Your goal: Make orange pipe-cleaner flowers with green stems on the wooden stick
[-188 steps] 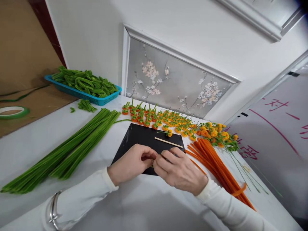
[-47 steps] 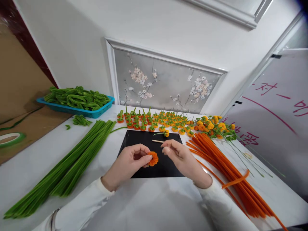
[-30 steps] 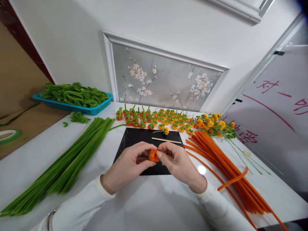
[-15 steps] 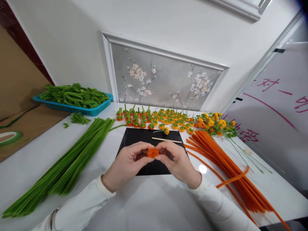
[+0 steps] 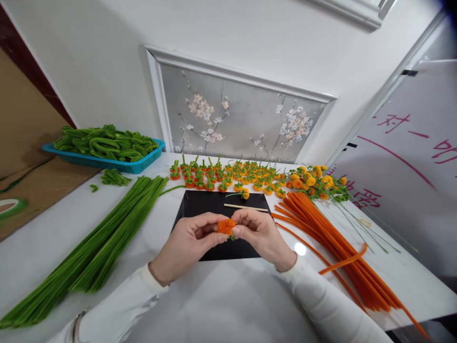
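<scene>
Between both hands is a small orange pipe-cleaner pumpkin (image 5: 226, 226), held over the black mat (image 5: 214, 250). My left hand (image 5: 193, 240) pinches its left side between thumb and fingers. On the right side, the thumb and fingertips of my right hand (image 5: 262, 236) close on its edge, where a bit of green shows below. Beyond the hands, a pale thin stick (image 5: 245, 207) lies on the mat, with a small yellow-orange piece with a green stem (image 5: 244, 194) behind it.
Green pipe cleaners (image 5: 96, 238) lie bundled at left, orange pipe cleaners (image 5: 339, 252) at right. Rows of finished orange and yellow pieces (image 5: 228, 176) line the back. A blue basket (image 5: 143, 164) holds green loops; a yellow-orange flower bunch (image 5: 314, 181) lies back right.
The orange pumpkin has turned slightly in the fingers, and green now shows under it. My right fingers have shifted a little on its edge. The view has moved slightly.
</scene>
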The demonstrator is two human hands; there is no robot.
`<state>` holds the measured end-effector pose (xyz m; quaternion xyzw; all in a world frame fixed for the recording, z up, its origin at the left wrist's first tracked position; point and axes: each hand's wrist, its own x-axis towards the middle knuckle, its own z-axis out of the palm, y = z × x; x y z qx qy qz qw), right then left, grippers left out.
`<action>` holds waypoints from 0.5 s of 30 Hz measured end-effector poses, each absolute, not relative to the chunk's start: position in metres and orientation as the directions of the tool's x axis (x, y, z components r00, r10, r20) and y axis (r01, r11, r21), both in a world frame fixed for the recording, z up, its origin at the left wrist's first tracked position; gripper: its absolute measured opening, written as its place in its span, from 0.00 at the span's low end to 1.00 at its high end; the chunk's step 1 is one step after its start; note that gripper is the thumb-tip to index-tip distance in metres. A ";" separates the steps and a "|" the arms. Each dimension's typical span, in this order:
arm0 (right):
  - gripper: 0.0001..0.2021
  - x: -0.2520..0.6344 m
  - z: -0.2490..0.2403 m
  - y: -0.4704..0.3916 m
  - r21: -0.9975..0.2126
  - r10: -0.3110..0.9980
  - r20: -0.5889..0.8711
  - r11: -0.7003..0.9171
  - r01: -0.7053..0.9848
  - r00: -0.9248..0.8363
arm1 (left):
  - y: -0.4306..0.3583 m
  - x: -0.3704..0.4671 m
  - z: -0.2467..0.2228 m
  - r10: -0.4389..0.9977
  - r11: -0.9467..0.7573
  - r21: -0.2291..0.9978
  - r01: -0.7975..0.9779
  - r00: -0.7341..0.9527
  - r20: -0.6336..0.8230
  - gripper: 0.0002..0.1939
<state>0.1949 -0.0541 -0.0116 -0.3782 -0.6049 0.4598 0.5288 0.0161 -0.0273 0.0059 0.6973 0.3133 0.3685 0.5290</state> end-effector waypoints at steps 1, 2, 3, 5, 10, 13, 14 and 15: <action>0.10 0.194 -0.013 -0.054 -0.955 0.944 0.297 0.296 -0.029 -0.147 | -0.027 0.016 0.006 0.824 -0.245 0.969 0.041 0.535 0.186 0.09; 0.09 0.193 -0.014 -0.053 -0.954 0.944 0.300 0.299 -0.033 -0.139 | -0.027 0.017 0.007 0.824 -0.250 0.967 0.041 0.534 0.190 0.09; 0.10 0.193 -0.015 -0.052 -0.953 0.944 0.302 0.300 -0.039 -0.134 | -0.027 0.017 0.007 0.825 -0.258 0.965 0.044 0.530 0.196 0.09; 0.11 0.193 -0.013 -0.051 -0.954 0.943 0.300 0.295 -0.054 -0.143 | -0.026 0.016 0.008 0.828 -0.282 0.958 0.057 0.518 0.212 0.10; 0.15 0.198 -0.002 -0.053 -0.955 0.941 0.295 0.285 -0.083 -0.164 | -0.022 0.014 0.007 0.852 -0.279 0.959 0.042 0.472 0.227 0.14; 0.11 0.197 0.000 -0.055 -0.957 0.953 0.290 0.286 -0.047 -0.090 | -0.021 0.014 0.003 0.870 -0.268 0.963 0.032 0.438 0.227 0.18; 0.10 0.195 0.000 -0.056 -0.960 0.957 0.279 0.277 -0.034 -0.077 | -0.021 0.014 0.002 0.870 -0.281 0.959 0.034 0.432 0.239 0.19; 0.10 0.193 -0.001 -0.056 -0.965 0.962 0.263 0.262 -0.025 -0.072 | -0.022 0.014 0.000 0.864 -0.305 0.952 0.036 0.431 0.261 0.19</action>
